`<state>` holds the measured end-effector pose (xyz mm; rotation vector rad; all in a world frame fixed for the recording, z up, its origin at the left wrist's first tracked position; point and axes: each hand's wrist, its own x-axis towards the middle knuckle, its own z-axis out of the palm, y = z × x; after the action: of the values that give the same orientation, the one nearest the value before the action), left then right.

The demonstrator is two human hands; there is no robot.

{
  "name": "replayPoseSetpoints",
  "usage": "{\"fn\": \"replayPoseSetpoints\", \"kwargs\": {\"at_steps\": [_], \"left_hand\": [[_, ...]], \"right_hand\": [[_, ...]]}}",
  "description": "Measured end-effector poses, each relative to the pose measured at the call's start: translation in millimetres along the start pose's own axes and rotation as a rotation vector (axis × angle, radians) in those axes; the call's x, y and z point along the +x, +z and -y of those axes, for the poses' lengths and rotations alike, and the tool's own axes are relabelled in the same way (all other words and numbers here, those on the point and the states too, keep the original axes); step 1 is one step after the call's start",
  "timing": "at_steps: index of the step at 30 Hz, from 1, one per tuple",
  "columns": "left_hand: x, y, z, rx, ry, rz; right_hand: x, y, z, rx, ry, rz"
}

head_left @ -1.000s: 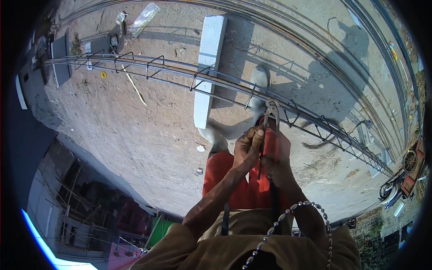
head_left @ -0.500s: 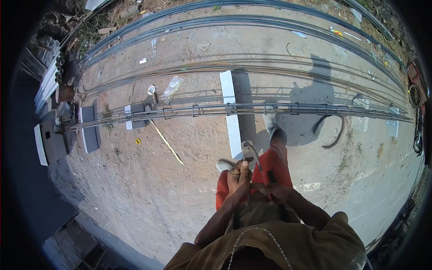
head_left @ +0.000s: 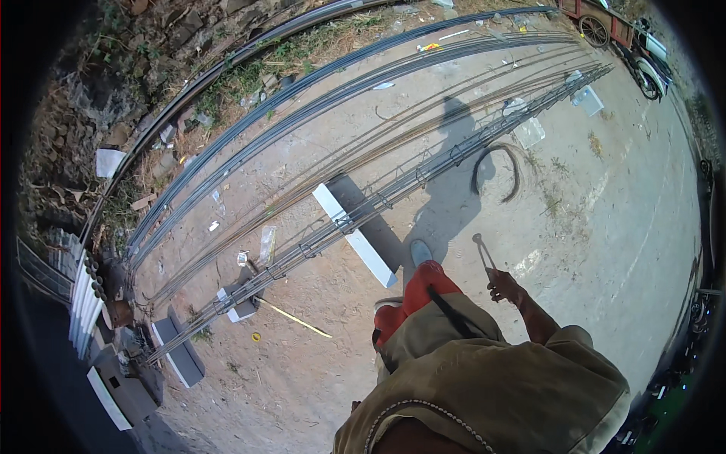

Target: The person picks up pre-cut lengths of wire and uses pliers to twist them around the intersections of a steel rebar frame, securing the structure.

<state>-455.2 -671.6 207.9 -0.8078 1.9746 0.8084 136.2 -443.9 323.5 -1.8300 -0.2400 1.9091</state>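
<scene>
My right hand (head_left: 505, 287) is closed around the handles of metal pincers (head_left: 484, 251), held out to the right with the jaw end pointing away from me. Of my left hand (head_left: 355, 406) only a small dark sliver shows beside my clothing, so its fingers are hidden. Ahead, a long steel rebar cage (head_left: 418, 175) with square stirrups runs diagonally from near left to far right. It rests across a long white block (head_left: 368, 256) and other supports. A curved bundle of dark wire (head_left: 516, 170) lies on the ground beyond the pincers.
Loose rebar rods (head_left: 295, 113) lie in long rows behind the cage. A grey-white block (head_left: 178, 354), a yellow strip (head_left: 295, 316) and a yellow ring (head_left: 255, 337) are at left. Pale pipes (head_left: 87, 306) are stacked far left. A motorcycle (head_left: 649, 76) and a cart (head_left: 597, 26) stand far right.
My view has turned, so the cage now slants. My right hand has swung out to the right with the pincers, away from my left hand, which has dropped mostly out of sight.
</scene>
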Motion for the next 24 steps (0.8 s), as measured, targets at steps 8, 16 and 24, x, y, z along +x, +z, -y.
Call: {"fn": "replayPoseSetpoints", "kwargs": {"at_steps": [8,16,24], "left_hand": [[-182,46,30,-0.294,0.247,0.194],[-243,109,59,0.106,0.456,0.424],[-239,81,116,0.067,0.195,0.178]], "right_hand": [[-22,-155,-130,0.066,0.656,-0.417],[105,-76,30,0.008,0.311,-0.006],[68,84,219,-0.217,-0.150,0.077]]}}
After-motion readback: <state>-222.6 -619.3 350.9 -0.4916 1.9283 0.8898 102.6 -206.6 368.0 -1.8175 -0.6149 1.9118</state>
